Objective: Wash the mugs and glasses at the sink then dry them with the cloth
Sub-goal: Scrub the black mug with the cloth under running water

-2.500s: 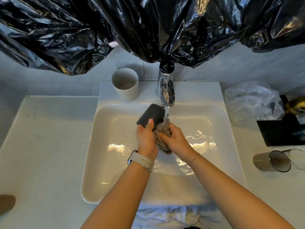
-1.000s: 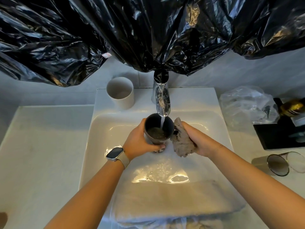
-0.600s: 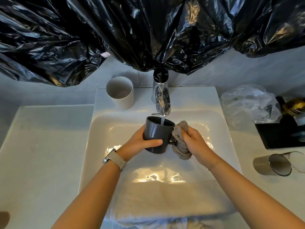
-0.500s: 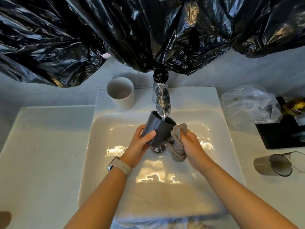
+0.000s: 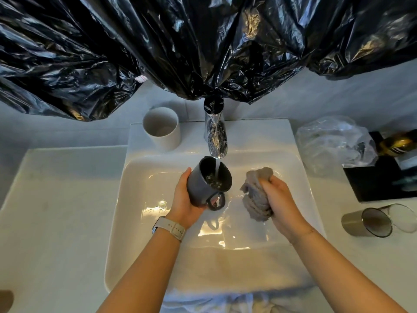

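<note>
My left hand point(image 5: 186, 199) grips a dark grey mug point(image 5: 204, 189) under the tap point(image 5: 215, 137). Running water pours into the mug's mouth, which tilts up toward me, its handle facing down. My right hand point(image 5: 278, 199) squeezes a wet grey scrubbing cloth point(image 5: 255, 195) to the right of the mug, apart from it. Both are over the white sink point(image 5: 135, 199). A white mug point(image 5: 162, 129) stands upright on the sink's back left ledge. Two glasses point(image 5: 367, 222) lie on their sides on the counter at the right. A pale towel point(image 5: 237, 269) drapes over the sink's front edge.
Black plastic sheeting point(image 5: 203, 41) hangs over the wall above the tap. A crumpled clear bag point(image 5: 331, 145) sits right of the sink. A black tray point(image 5: 383, 179) with a dark bottle point(image 5: 397, 145) lies at the far right. White counter point(image 5: 56, 211) extends to the left.
The mug has turned from tipped over to mouth up under the running water. My right hand with the cloth has moved off the mug to the right.
</note>
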Available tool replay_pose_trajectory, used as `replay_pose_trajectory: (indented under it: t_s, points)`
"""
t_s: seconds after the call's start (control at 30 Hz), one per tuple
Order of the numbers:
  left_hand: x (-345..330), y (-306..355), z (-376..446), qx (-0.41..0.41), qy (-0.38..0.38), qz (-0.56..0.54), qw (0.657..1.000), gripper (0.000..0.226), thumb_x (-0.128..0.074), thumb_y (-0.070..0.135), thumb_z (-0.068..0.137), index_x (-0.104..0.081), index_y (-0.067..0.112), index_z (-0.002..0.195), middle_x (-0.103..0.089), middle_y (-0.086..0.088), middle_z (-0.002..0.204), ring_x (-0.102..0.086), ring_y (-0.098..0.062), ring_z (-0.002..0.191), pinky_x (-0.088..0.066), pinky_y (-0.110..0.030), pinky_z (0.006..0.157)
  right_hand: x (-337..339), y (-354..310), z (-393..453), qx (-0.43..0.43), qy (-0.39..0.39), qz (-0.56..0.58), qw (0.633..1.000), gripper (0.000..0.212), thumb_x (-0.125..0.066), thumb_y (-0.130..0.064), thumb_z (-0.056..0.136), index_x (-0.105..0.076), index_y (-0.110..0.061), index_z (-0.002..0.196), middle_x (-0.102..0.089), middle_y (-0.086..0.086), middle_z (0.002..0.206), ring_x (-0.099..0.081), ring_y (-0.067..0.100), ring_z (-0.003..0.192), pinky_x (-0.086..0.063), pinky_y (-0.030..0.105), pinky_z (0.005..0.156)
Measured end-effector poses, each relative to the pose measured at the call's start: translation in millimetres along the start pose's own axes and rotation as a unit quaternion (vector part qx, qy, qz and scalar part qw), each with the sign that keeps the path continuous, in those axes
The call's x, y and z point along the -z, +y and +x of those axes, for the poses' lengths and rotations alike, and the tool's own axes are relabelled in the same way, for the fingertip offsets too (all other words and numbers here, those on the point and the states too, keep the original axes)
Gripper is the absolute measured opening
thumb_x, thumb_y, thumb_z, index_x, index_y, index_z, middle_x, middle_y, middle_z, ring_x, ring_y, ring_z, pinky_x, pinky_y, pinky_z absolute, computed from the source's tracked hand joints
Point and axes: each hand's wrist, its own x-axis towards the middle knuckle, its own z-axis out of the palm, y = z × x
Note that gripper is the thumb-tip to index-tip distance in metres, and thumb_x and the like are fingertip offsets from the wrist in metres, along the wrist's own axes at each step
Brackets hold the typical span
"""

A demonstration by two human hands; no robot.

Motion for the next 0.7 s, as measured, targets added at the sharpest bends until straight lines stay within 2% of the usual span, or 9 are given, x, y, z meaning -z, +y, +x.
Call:
replay_pose_trajectory:
  t_s: [0.07, 0.17, 0.23, 0.27, 0.33, 0.47, 0.57, 0.63, 0.7]
  points:
    - [0.4, 5.1, -0.4, 0.006, -0.014, 0.014, 1.000, 0.054, -0.068, 0.054, 0.073, -0.070, 0.020, 0.114, -0.073, -0.013, 0.109, -0.067, -0.029, 0.097, -0.058, -0.041, 0.080, 1.7, -16.1, 5.7, 0.012, -0.010, -0.015, 1.000, 0.048, -0.050, -0.041, 0.098, -0.055, 0.005, 0.084, -0.044, 0.017, 0.059, -0.044, 0.025, 0.045, -0.036, 0.027, 0.043]
    - [-3.9, 9.2, -1.7, 0.006, -0.024, 0.037, 0.999, 0.062, -0.066, 0.054, 0.076, -0.065, 0.016, 0.125, -0.071, -0.015, 0.113, -0.065, -0.031, 0.102, -0.052, -0.045, 0.090, -4.8, -27.6, 20.0, -0.016, -0.115, -0.061, 0.991, 0.033, -0.047, -0.031, 0.093, -0.047, -0.002, 0.076, -0.041, 0.023, 0.067, -0.039, 0.034, 0.057, -0.035, 0.037, 0.053]
    - [-6.3, 11.0, -2.7, 0.005, -0.032, 0.059, 0.998, 0.068, -0.063, 0.054, 0.078, -0.062, 0.012, 0.131, -0.067, -0.018, 0.121, -0.061, -0.032, 0.109, -0.044, -0.049, 0.103, -10.2, -27.9, 30.9, -0.064, -0.166, -0.076, 0.981, 0.024, -0.046, -0.021, 0.096, -0.056, -0.002, 0.086, -0.060, 0.019, 0.079, -0.058, 0.030, 0.074, -0.045, 0.036, 0.069]
    - [-6.6, 12.4, -3.5, 0.002, -0.034, 0.073, 0.997, 0.068, -0.061, 0.055, 0.081, -0.061, 0.011, 0.133, -0.066, -0.019, 0.124, -0.061, -0.032, 0.110, -0.043, -0.049, 0.105, -11.9, -27.3, 35.5, -0.085, -0.190, -0.081, 0.975, 0.016, -0.049, -0.015, 0.096, -0.061, -0.007, 0.098, -0.069, 0.008, 0.086, -0.065, 0.020, 0.082, -0.049, 0.029, 0.073]
    - [-4.8, 16.1, -4.5, -0.003, -0.035, 0.097, 0.995, 0.064, -0.056, 0.055, 0.085, -0.061, 0.011, 0.131, -0.068, -0.018, 0.122, -0.064, -0.029, 0.106, -0.051, -0.044, 0.094, -13.4, -26.0, 44.4, -0.110, -0.217, -0.107, 0.964, 0.020, -0.058, -0.009, 0.094, -0.063, -0.011, 0.113, -0.073, -0.002, 0.094, -0.070, 0.009, 0.088, -0.053, 0.020, 0.072]
    - [-2.8, 22.9, -4.2, -0.011, -0.057, 0.169, 0.984, 0.064, -0.058, 0.054, 0.080, -0.063, 0.010, 0.126, -0.069, -0.017, 0.117, -0.067, -0.028, 0.100, -0.055, -0.040, 0.083, -23.4, -18.5, 58.3, -0.106, -0.159, -0.242, 0.951, 0.022, -0.078, -0.023, 0.081, -0.070, -0.013, 0.099, -0.075, 0.004, 0.095, -0.070, 0.019, 0.092, -0.055, 0.025, 0.078]
    - [-5.0, 27.7, -2.1, -0.012, -0.080, 0.213, 0.974, 0.050, -0.058, 0.052, 0.085, -0.067, 0.014, 0.118, -0.073, -0.013, 0.108, -0.071, -0.024, 0.092, -0.059, -0.038, 0.081, -34.7, -13.4, 65.5, -0.071, -0.113, -0.364, 0.922, 0.019, -0.076, -0.020, 0.080, -0.067, -0.015, 0.096, -0.070, 0.003, 0.094, -0.065, 0.021, 0.090, -0.051, 0.026, 0.076]
    - [-5.7, 29.1, 1.2, 0.005, -0.079, 0.210, 0.974, 0.052, -0.060, 0.052, 0.082, -0.067, 0.015, 0.118, -0.073, -0.013, 0.106, -0.071, -0.024, 0.091, -0.059, -0.040, 0.082, -40.3, -13.2, 66.6, 0.005, -0.067, -0.442, 0.894, 0.019, -0.073, -0.021, 0.082, -0.066, -0.015, 0.099, -0.067, 0.003, 0.089, -0.062, 0.023, 0.085, -0.047, 0.024, 0.067]
    - [-6.5, 27.1, 4.4, 0.045, -0.068, 0.192, 0.978, 0.055, -0.062, 0.052, 0.078, -0.068, 0.013, 0.116, -0.072, -0.016, 0.106, -0.069, -0.028, 0.092, -0.057, -0.042, 0.082, -46.6, -16.5, 65.7, 0.136, -0.006, -0.521, 0.843, 0.013, -0.070, -0.025, 0.081, -0.056, -0.024, 0.078, -0.056, -0.009, 0.071, -0.052, 0.018, 0.068, -0.034, 0.021, 0.052]
